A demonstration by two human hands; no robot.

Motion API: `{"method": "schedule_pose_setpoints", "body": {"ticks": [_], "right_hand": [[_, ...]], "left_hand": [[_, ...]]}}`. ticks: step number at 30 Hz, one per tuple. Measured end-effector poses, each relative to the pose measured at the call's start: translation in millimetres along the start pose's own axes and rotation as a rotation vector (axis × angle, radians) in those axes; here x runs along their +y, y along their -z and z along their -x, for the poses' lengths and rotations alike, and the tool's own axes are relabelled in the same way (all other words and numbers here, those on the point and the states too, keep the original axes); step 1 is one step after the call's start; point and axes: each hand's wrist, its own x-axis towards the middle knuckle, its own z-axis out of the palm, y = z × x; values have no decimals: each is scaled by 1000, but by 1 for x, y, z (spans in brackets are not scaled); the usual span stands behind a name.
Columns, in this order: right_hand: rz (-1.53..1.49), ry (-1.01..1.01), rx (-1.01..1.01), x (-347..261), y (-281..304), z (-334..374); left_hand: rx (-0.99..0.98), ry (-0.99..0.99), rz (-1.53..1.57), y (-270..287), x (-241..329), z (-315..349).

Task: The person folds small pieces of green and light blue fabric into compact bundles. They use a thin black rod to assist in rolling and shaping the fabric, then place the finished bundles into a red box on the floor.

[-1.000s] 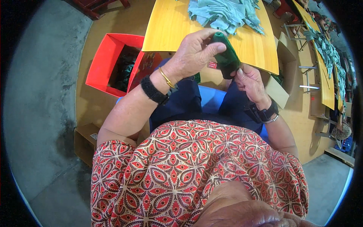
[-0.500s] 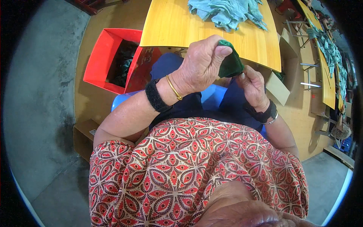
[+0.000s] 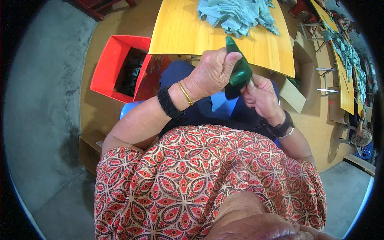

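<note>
I hold a dark green shiny piece, long and pointed at its top, above my lap in front of a yellow table. My left hand wraps its upper left side, thumb pressed on the green surface. My right hand grips its lower right edge from beneath. A gold bangle and a black band sit on my left wrist, a dark watch on my right. A heap of pale green pieces lies on the table just beyond my hands.
A red bin with dark contents stands on the floor at my left. An open cardboard box sits at the right under the table edge. Another yellow table with green pieces runs along the far right. I sit on a blue seat.
Both hands have lifted the green piece slightly and turned it more upright, so its pointed end now sticks up above my left hand.
</note>
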Motion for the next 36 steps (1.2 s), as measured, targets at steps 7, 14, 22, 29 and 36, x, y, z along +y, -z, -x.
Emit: {"method": "schedule_pose_setpoints", "body": {"ticks": [7, 14, 22, 29, 36], "right_hand": [[606, 328, 144, -4, 16, -7], [874, 484, 192, -3, 22, -6], [908, 544, 217, -2, 24, -6], [853, 446, 215, -2, 16, -3], [247, 95, 115, 0, 9, -3]], "left_hand": [[154, 3, 83, 0, 0, -5], [4, 42, 63, 7, 2, 0], [-199, -55, 64, 10, 2, -3], [-378, 205, 225, 18, 11, -4], [-207, 34, 38, 7, -9, -1]]}}
